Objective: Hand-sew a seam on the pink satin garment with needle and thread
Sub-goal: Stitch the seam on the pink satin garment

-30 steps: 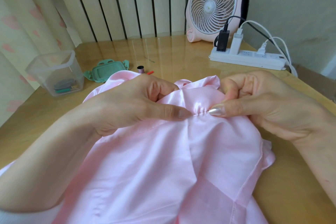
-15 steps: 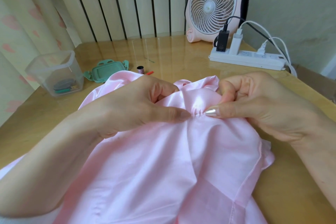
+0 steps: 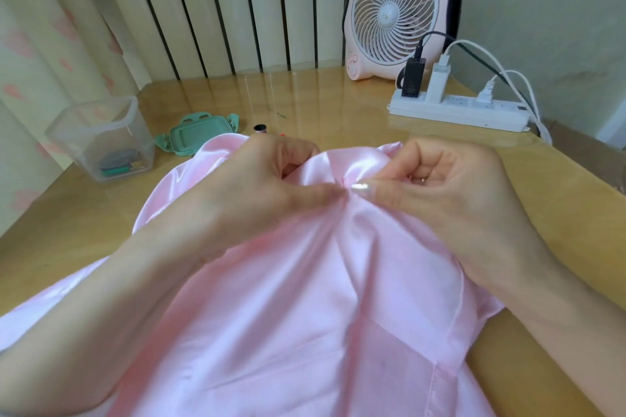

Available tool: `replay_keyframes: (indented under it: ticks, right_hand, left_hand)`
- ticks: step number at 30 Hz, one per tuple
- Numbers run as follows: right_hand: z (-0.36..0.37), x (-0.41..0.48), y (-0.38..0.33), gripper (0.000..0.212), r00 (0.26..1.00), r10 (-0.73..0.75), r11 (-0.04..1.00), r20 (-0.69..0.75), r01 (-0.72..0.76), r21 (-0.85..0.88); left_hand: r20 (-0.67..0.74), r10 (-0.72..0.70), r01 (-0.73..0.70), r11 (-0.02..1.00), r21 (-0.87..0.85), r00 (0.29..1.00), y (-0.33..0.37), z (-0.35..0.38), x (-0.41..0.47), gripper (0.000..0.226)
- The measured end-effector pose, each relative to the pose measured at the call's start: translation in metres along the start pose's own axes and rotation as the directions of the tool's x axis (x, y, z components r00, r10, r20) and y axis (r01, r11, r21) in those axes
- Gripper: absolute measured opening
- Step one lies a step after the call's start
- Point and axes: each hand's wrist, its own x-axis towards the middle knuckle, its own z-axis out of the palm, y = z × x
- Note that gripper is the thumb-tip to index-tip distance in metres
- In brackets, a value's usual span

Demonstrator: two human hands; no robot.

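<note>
Wooden counter [image 3: 338,101], glossy, set against slatted wall [image 3: 220,10]. Pink garment [image 3: 305,298]: spread over near edge, one fold [image 3: 352,162] raised mid-counter. Held by left hand [image 3: 257,186] and right hand [image 3: 450,193], fingers pinching that fold either side of the seam [image 3: 346,183], likely steadying a stitch; needle not discernible. Far side: box [image 3: 98,142], lid [image 3: 200,132], power strip [image 3: 457,110], well apart, leaving open room.

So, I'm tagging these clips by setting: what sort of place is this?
Most likely a home room, not a workshop: a wooden table by a curtain, with a pink desk fan and a power strip.
</note>
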Motion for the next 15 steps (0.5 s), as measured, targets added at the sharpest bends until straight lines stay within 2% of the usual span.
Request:
replay_keyframes:
  ticks: [1, 4, 10, 15]
  right_hand:
    - [-0.001, 0.0, -0.002, 0.019, 1.0, 0.011, 0.996, -0.002, -0.011, 0.088]
    - [0.0, -0.001, -0.003, 0.014, 0.999, 0.047, 0.963, -0.009, -0.043, 0.265]
    - [0.006, -0.003, -0.001, 0.007, 0.994, 0.106, 0.908, -0.003, -0.095, 0.407]
    - [0.011, -0.005, 0.0, 0.005, 0.996, 0.08, 0.904, -0.046, -0.053, 0.424]
  left_hand:
    - [-0.016, 0.008, -0.009, 1.0, -0.026, 1.0, 0.001, -0.001, 0.0, 0.049]
    - [-0.06, 0.022, -0.026, 0.997, -0.069, 0.998, 0.004, -0.001, -0.001, 0.05]
    - [-0.09, 0.015, -0.023, 0.995, -0.096, 0.996, 0.007, -0.002, -0.001, 0.045]
    - [-0.098, 0.005, -0.017, 0.993, -0.12, 0.995, 0.005, -0.002, 0.0, 0.042]
